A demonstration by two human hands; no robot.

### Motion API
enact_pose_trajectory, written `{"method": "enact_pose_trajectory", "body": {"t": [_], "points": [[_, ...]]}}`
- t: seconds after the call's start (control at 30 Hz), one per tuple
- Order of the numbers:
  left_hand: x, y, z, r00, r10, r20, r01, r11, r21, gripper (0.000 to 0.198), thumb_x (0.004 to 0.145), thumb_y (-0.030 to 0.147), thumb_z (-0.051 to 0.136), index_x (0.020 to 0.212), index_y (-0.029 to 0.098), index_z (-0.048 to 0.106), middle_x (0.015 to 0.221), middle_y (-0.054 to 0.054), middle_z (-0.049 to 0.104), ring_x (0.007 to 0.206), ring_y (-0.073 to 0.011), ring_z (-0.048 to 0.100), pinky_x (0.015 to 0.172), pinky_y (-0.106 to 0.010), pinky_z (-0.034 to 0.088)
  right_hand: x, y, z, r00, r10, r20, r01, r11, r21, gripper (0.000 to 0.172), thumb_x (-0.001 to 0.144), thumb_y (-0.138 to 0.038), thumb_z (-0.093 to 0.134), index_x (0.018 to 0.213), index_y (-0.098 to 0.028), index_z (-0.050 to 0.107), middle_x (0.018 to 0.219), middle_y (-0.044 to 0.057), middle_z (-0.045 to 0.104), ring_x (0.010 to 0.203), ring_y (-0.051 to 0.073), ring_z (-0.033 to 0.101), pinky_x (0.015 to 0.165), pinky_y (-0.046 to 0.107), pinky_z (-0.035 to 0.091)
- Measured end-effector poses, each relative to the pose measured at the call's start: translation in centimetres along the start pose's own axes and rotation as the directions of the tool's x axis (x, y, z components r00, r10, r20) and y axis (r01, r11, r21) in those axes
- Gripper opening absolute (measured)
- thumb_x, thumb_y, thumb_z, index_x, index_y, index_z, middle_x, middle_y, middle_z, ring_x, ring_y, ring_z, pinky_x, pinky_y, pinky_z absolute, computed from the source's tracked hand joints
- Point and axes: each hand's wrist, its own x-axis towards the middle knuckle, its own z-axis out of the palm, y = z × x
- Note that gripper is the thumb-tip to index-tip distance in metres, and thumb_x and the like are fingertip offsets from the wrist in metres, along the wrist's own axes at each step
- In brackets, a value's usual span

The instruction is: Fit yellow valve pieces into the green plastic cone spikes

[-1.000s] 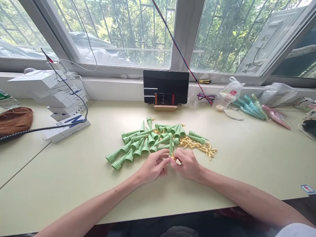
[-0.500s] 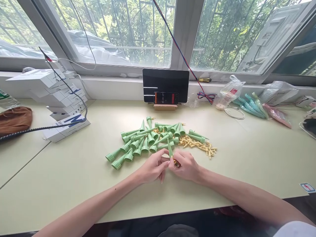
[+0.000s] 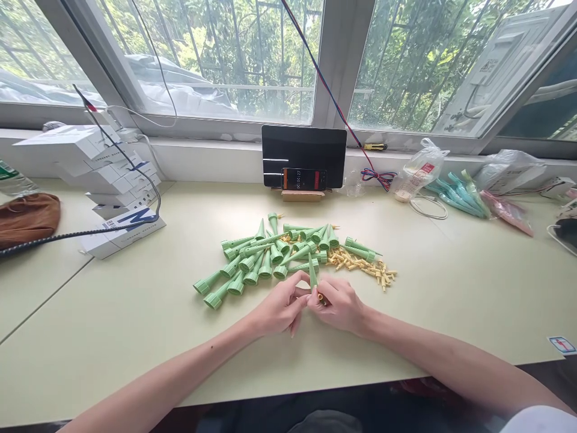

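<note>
Both my hands are together over the worktop (image 3: 387, 373), just on the near side of the pile. Left hand (image 3: 283, 305): fingers curled, thumb and forefinger closed on the lower part of a green cone (image 3: 312, 273). The cone stands near upright between my hands, narrow tip up, its wide end hidden by my fingers. Right hand (image 3: 340, 304): thumb and forefinger pinched on a small yellow piece (image 3: 320, 297), its round open end showing, right at the lower part of the cone. Whether the piece is seated in the cone I cannot tell; fingertips cover the joint.

Beyond my hands, mostly to the left: a heap of similar green cones (image 3: 253, 279), lying in several directions, many with ribbed wide ends toward me. A few have yellow tips projecting. To the right of the heap, touching some cones: a loose scatter of yellow pieces (image 3: 383, 276).

Far side of worktop: phone (image 3: 304, 179) on its side, timer showing, propped before a black panel (image 3: 304, 144); small cardboard-coloured stand (image 3: 303, 196) underneath. Left: stacked white boxes (image 3: 121, 180), a dark braided cable (image 3: 90, 233) running across the nearest one, brown cloth item (image 3: 29, 219) at the edge. Right: clear plastic bag (image 3: 419, 171), blue-green packets (image 3: 457, 195), pink packet (image 3: 507, 212).
</note>
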Motion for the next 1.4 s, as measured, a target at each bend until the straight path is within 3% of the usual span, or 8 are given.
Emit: {"method": "enact_pose_trajectory", "body": {"t": [0.43,0.73,0.93,1.4], "points": [[-0.04,-0.04,-0.07,1.000,-0.020,-0.010,0.020,1.000,-0.016,0.027,0.100,0.045,0.039,0.111,0.021,0.037,0.065,0.004,0.059,0.036,-0.0089,0.054,0.035,-0.016,0.034,0.63,-0.11,-0.31,1.000,0.017,-0.020,-0.018,1.000,-0.019,0.032,0.089,-0.013,0.051,0.061,-0.021,0.038,0.054,-0.006,0.033,0.048,0.009,0.025,0.044,0.023,0.022],[-0.02,-0.25,-0.17,1.000,-0.012,-0.003,0.012,0.999,-0.034,0.036,0.100,0.047,0.041,0.123,0.019,0.041,0.066,0.003,0.059,0.040,-0.0094,0.057,0.038,-0.017,0.038,0.66,-0.07,-0.35,0.998,0.067,-0.006,-0.066,0.994,0.087,0.029,0.086,-0.014,0.057,0.066,-0.020,0.038,0.058,-0.007,0.033,0.049,0.007,0.027,0.044,0.021,0.023],[-0.01,-0.27,0.03,1.000,-0.012,-0.027,0.010,0.998,-0.059,0.036,0.098,0.047,0.044,0.119,0.019,0.041,0.071,0.001,0.064,0.039,-0.0094,0.056,0.037,-0.018,0.038,0.70,-0.15,-0.41,0.997,0.074,0.004,-0.074,0.990,0.122,0.028,0.085,-0.009,0.053,0.066,-0.021,0.037,0.059,-0.006,0.033,0.050,0.008,0.027,0.044,0.022,0.023],[-0.35,0.46,0.40,1.000,-0.018,0.012,0.018,1.000,0.013,0.029,0.099,0.046,0.041,0.111,0.020,0.041,0.065,0.004,0.062,0.037,-0.0084,0.052,0.038,-0.018,0.034,0.09,-0.28,-0.20,1.000,0.006,-0.027,-0.006,1.000,0.012,0.027,0.081,-0.008,0.047,0.062,-0.021,0.034,0.055,-0.006,0.034,0.047,0.008,0.025,0.045,0.024,0.021]]}}
